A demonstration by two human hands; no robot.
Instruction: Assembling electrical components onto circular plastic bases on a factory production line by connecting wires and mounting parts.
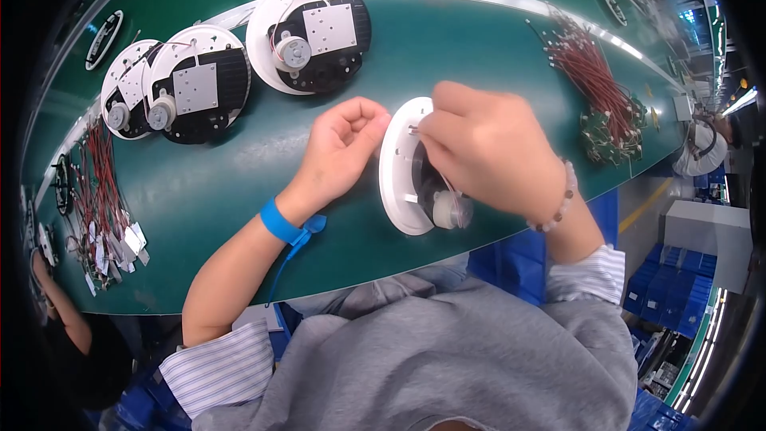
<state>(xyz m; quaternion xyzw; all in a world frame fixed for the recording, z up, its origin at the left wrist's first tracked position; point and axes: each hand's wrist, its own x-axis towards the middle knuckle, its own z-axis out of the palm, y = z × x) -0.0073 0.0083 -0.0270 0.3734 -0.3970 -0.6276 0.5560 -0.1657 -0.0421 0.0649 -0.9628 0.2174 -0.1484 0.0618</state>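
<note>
In the head view, a white disc (396, 168) stands tilted on edge between the person's two hands, above the near part of the green desk (203, 199). A silver motor (452, 211) sits at its lower right side, under the right hand (487, 148).

The left hand's (347, 142) grip is nearly closed, fingers curled, with thumb and fingertip just beside or touching the disc's left rim; which of these, I cannot tell. The right hand's grip is bent tightly over the disc's upper right side; whether it has hold of the rim or some small part is hidden.

A blue strap (279, 222) circles the left wrist, a beaded bracelet (561, 204) the right. Three similar round units (331, 26) lie along the far left of the desk. Red wires (594, 80) with green boards (613, 140) are heaped at the right, and another wire bundle (102, 168) with silvery tags (134, 241) at the left. Another person's arm (68, 311) shows at the left edge.
</note>
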